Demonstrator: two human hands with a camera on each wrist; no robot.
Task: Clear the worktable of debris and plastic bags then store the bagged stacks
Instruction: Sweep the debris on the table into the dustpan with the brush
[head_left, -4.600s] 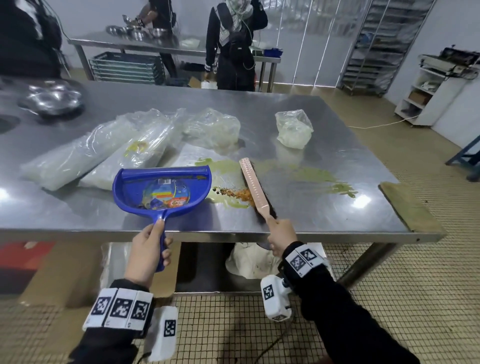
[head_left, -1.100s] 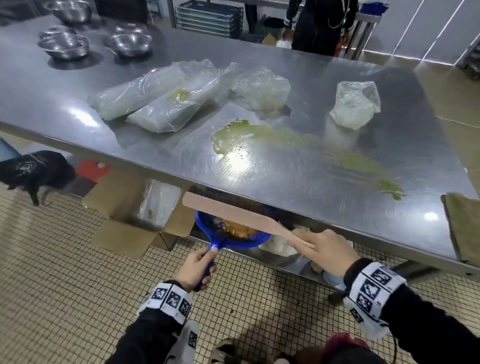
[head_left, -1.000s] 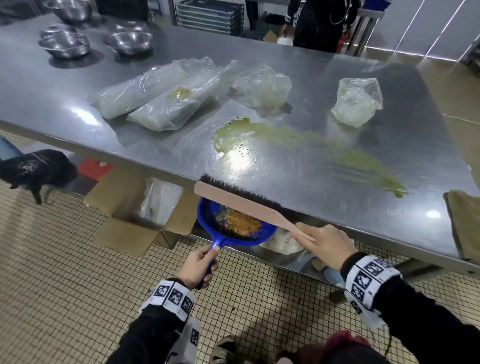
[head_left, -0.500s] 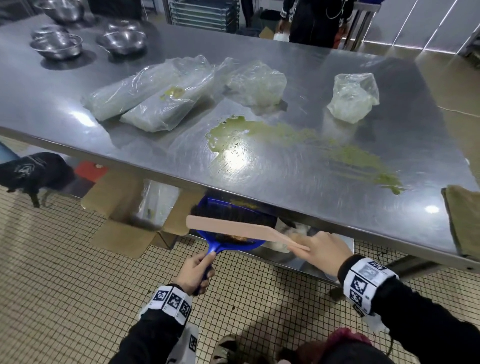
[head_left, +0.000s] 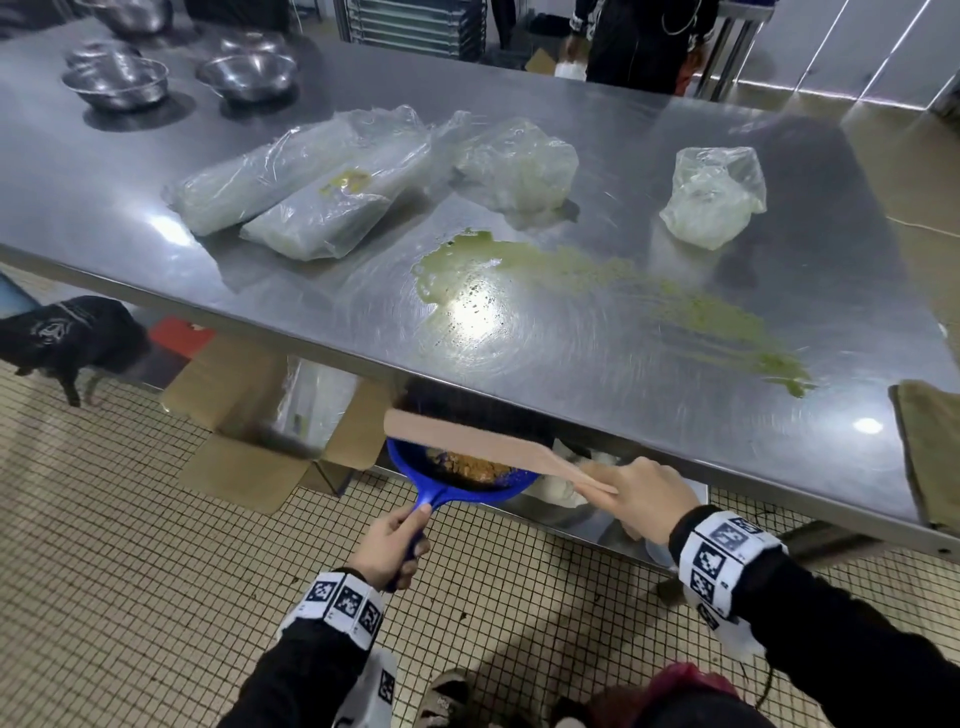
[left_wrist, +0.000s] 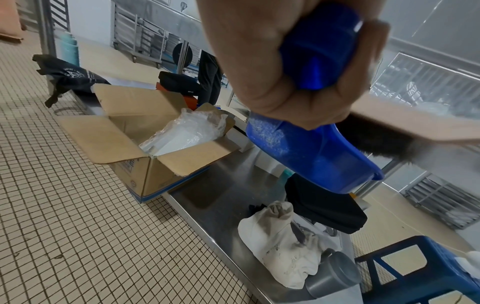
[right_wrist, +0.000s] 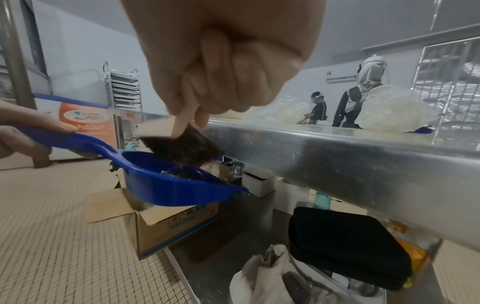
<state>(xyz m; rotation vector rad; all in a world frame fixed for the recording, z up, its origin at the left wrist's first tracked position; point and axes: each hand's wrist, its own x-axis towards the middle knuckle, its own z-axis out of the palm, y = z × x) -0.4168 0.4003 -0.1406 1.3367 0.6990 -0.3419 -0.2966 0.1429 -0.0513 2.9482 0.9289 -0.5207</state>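
Observation:
My left hand (head_left: 387, 545) grips the handle of a blue dustpan (head_left: 457, 480) held below the steel table's front edge (head_left: 675, 447). Orange-brown debris (head_left: 475, 467) lies in the pan. My right hand (head_left: 641, 499) grips a wooden-backed brush (head_left: 467, 441), its dark bristles (right_wrist: 184, 148) over the pan's mouth at the table edge. On the table (head_left: 571, 338) lie two long bagged stacks (head_left: 291, 176), a crumpled plastic bag (head_left: 519, 163) and a smaller bag (head_left: 714, 195). A green smear (head_left: 597, 275) runs across the middle.
Steel bowls (head_left: 117, 78) stand at the table's far left and a brown cloth (head_left: 930, 447) at its right edge. Under the table sit an open cardboard box (left_wrist: 145, 133) holding a bag, a white sack (left_wrist: 280, 236) and a black case (right_wrist: 345, 246) on a lower shelf. People stand behind the table.
The debris has gone from the tabletop into the dustpan, now held below the front edge. Over the last second the brush dipped into the pan and rose again to the table edge.

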